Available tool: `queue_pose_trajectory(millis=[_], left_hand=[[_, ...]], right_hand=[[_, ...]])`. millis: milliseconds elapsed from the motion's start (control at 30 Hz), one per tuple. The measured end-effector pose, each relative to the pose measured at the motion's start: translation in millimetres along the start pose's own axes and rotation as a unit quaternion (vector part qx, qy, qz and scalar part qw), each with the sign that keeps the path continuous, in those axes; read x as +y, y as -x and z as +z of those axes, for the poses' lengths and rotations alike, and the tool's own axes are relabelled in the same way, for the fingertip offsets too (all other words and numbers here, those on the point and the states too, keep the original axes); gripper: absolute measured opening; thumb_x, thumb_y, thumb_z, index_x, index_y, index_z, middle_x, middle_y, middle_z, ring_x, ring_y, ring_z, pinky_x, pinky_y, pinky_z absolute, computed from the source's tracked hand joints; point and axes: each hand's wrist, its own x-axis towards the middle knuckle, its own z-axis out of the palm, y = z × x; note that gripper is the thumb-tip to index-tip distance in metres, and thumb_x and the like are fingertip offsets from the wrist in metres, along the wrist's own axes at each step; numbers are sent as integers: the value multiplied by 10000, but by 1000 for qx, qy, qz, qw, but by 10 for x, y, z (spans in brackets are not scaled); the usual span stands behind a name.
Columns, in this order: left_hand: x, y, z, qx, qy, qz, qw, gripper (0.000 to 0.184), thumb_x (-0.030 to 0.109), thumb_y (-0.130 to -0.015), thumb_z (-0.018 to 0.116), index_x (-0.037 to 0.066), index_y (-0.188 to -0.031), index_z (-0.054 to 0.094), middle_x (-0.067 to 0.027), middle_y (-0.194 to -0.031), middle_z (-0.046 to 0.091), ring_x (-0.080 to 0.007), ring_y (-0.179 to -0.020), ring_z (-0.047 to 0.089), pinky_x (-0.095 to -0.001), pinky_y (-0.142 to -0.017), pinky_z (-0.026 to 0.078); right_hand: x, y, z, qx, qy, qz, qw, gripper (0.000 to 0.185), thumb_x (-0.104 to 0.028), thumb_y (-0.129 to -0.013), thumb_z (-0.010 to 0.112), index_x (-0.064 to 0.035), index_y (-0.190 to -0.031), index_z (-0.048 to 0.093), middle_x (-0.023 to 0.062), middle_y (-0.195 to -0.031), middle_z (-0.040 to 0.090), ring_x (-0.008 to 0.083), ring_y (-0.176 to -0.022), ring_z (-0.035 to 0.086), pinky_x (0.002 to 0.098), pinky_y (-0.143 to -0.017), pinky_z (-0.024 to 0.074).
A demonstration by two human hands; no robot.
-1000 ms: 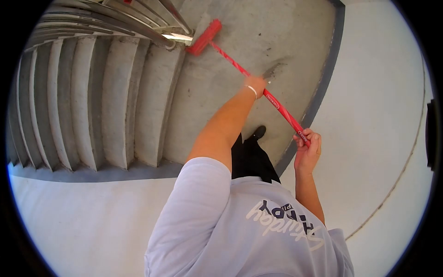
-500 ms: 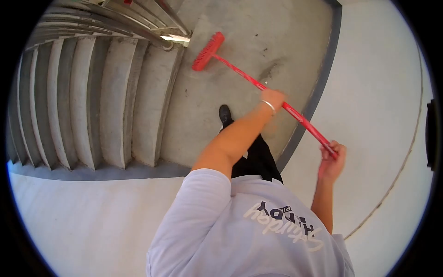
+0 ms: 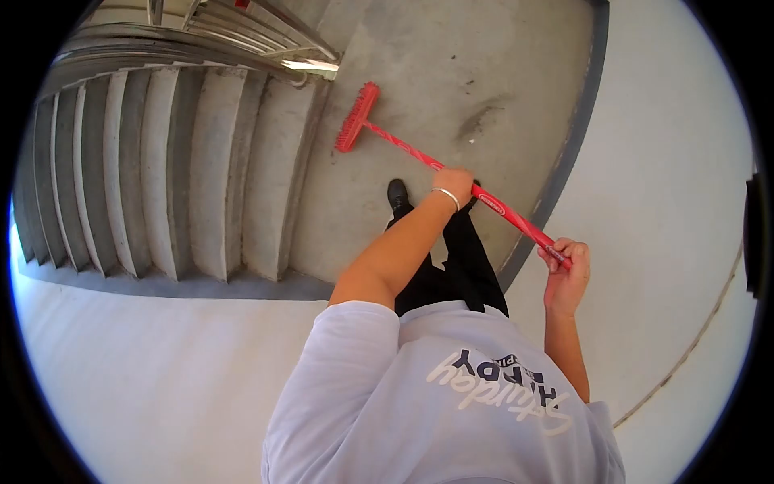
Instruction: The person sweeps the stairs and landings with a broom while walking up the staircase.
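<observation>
My left hand (image 3: pixel 455 186), with a pale band at the wrist, is closed around the middle of a red broom's handle. My right hand (image 3: pixel 567 266) grips the same handle near its top end, by the right wall. The broom (image 3: pixel 516 216) slants across the view from lower right to upper left. Its red bristled head (image 3: pixel 357 118) is down at the grey concrete floor, close to the top stair's edge. A dark smudge (image 3: pixel 477 119) and a small white bit (image 3: pixel 472 141) mark the floor to the right of the head.
Concrete stairs (image 3: pixel 218 169) run off to the left, beside metal railings (image 3: pixel 193 44). A dark grey skirting band (image 3: pixel 576 121) borders the white wall (image 3: pixel 661 161) on the right. My black shoe (image 3: pixel 397 194) stands on the landing floor (image 3: pixel 339 210), below the broom head.
The broom head has come closer to my feet in the view. My left hand has shifted left and slightly down, my right hand slightly left. Both keep hold of the handle.
</observation>
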Motion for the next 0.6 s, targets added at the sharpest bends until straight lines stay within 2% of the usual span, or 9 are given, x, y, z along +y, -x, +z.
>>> queue_pose_trajectory(millis=[100, 167, 233, 333, 400, 500, 567, 600], left_hand=[[178, -73, -31, 19, 2, -23, 1000, 137, 191, -758, 617, 84, -842, 634, -117, -913, 611, -305, -836, 623, -398, -713, 510], [-34, -93, 24, 34, -7, -56, 998, 149, 182, -753, 624, 80, -861, 637, -122, -930, 615, -312, -847, 622, -400, -717, 510], [-403, -118, 261, -6, -22, -107, 994, 150, 182, -784, 589, 93, -885, 654, -124, -966, 635, -286, -916, 621, -407, -752, 502], [-642, 103, 389, -22, -16, -106, 994, 150, 182, -802, 576, 95, -893, 655, -128, -1006, 632, -290, -938, 615, -404, -765, 501], [-563, 221, 510, -77, -10, -131, 988, 168, 183, -802, 574, 97, -923, 651, -128, -1031, 628, -292, -941, 613, -398, -773, 501], [-169, 61, 627, -61, 13, -120, 991, 172, 201, -799, 579, 104, -922, 650, -128, -1019, 628, -290, -945, 612, -396, -769, 502], [241, -67, 449, -36, 38, -120, 991, 172, 203, -776, 601, 109, -912, 651, -124, -987, 629, -291, -936, 612, -402, -752, 504], [389, -92, 360, -33, 40, -122, 991, 172, 203, -776, 601, 109, -912, 651, -124, -987, 629, -291, -936, 612, -402, -752, 504]], right_hand=[[-57, -142, -159, -24, 1, -16, 1000, 207, -190, -919, 428, -43, -773, 436, 114, -856, 512, 123, -576, 417, 357, -729, 524], [238, -256, -201, -38, -17, 4, 999, 224, -180, -930, 411, -40, -758, 442, 129, -852, 534, 113, -567, 411, 363, -716, 532], [577, -330, -106, -43, -45, 59, 996, 223, -189, -932, 426, -43, -766, 457, 127, -872, 544, 114, -583, 426, 365, -722, 533], [704, -374, 84, -63, -54, 115, 990, 211, -189, -925, 452, -41, -775, 467, 126, -886, 551, 133, -621, 459, 371, -729, 532], [669, -395, 55, -98, -31, 147, 984, 208, -189, -918, 470, -35, -779, 468, 122, -886, 551, 146, -630, 466, 366, -732, 531], [398, -493, -298, -67, 6, 133, 989, 220, -193, -926, 450, -32, -777, 464, 120, -882, 548, 151, -637, 481, 355, -725, 529], [114, -517, -529, -84, 19, 62, 994, 218, -180, -921, 434, -24, -772, 462, 121, -879, 542, 157, -653, 505, 349, -709, 527], [-46, -519, -581, -87, 21, 62, 994, 218, -180, -921, 434, -24, -772, 462, 121, -879, 542, 157, -653, 505, 349, -709, 527]])
